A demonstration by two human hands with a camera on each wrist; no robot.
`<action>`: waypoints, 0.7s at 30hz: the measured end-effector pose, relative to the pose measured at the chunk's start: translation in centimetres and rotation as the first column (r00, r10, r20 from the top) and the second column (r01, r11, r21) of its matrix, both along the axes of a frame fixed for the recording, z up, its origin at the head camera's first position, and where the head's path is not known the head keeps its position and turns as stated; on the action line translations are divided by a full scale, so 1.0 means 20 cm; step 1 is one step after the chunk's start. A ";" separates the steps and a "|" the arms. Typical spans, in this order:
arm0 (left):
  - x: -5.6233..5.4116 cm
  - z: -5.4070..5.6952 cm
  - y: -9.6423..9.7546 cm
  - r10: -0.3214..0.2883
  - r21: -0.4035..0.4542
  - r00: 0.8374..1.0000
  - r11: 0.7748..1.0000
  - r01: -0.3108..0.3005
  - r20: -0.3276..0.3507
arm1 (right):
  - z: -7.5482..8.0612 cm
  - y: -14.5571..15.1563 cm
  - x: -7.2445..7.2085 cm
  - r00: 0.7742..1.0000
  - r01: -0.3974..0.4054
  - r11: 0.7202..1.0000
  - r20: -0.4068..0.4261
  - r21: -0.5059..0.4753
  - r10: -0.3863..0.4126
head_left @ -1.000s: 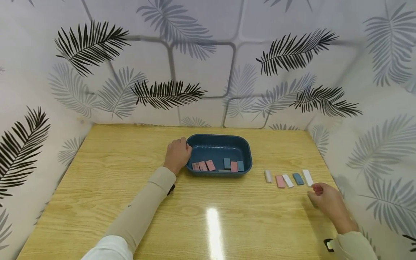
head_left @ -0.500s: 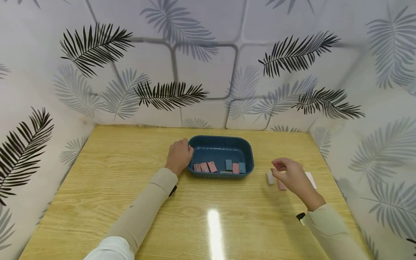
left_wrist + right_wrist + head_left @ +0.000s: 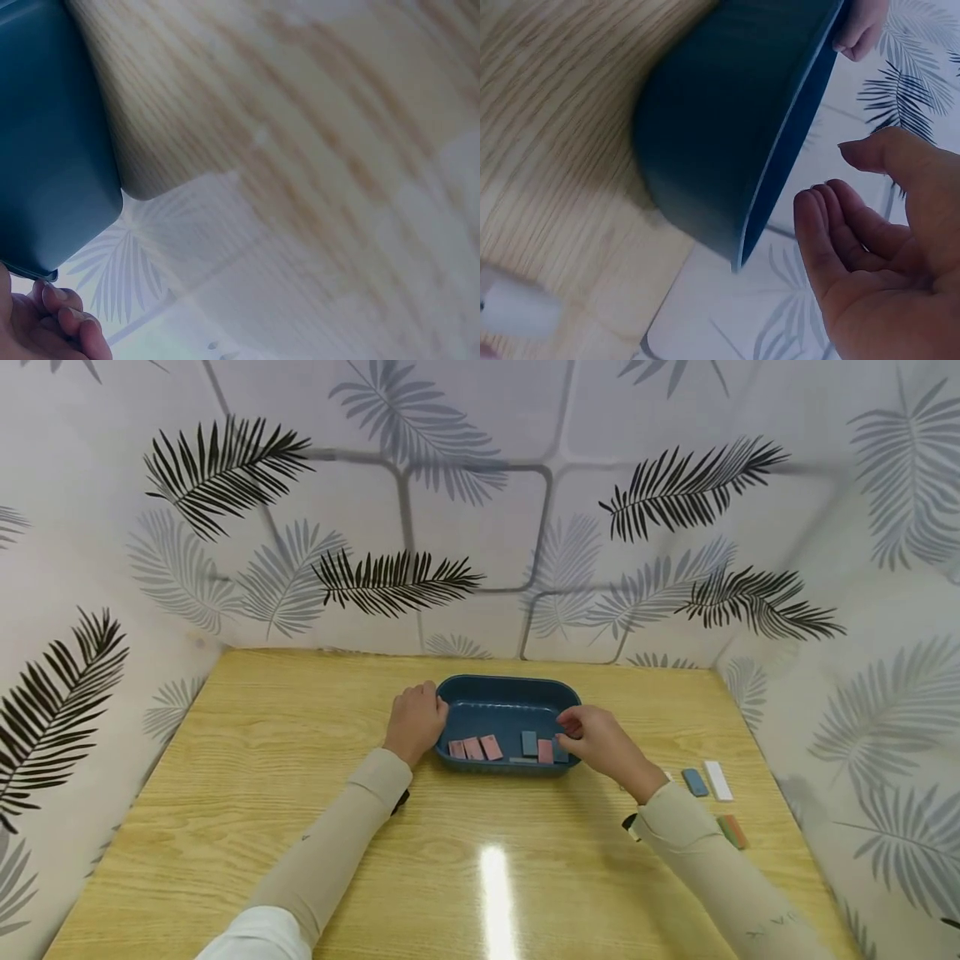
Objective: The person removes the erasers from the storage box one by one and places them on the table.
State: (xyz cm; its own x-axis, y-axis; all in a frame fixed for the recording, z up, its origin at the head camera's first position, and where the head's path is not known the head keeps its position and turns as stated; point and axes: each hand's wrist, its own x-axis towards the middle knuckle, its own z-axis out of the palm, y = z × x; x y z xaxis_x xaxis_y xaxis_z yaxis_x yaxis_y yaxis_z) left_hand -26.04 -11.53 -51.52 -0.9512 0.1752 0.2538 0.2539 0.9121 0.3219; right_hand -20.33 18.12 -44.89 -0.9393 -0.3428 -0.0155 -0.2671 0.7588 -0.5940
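While the left hand (image 3: 417, 724) grips the tray (image 3: 517, 692), the right hand (image 3: 602, 742), loosely curled, looks empty; release seems done, next should come 1 block (image 3: 694, 782) right of its fingers (image 3: 814, 232).

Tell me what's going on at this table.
A person's left hand grips the left end of a glossy dark blue oblong tub. The right hand is over the tub's right end, with no object visible between its fingers. Inside lie small pink rectangular blocks and blue rectangular blocks. On the wooden table, to the right, lie a single blue block, a long white block and an orange-and-green block.
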 end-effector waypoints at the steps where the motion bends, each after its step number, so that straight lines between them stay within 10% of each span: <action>1: 0.00 0.00 0.00 0.001 -0.002 1.000 1.000 -0.001 -0.001 | -0.01 -0.02 -0.01 1.000 -0.006 1.000 0.014 0.006 0.006; 21: -0.01 -0.02 -0.02 0.001 -0.001 1.000 1.000 -0.001 -0.023 | -0.25 -0.27 -0.23 0.995 -0.003 0.985 0.097 0.172 -0.014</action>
State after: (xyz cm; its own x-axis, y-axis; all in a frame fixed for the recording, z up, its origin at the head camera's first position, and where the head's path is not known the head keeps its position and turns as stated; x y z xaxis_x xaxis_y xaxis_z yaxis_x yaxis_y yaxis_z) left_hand -26.33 -11.92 -52.02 -0.9454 0.1747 0.2752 0.2604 0.9125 0.3155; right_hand -24.91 12.73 -49.86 -0.9321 -0.3223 -0.1652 -0.2103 0.8530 -0.4777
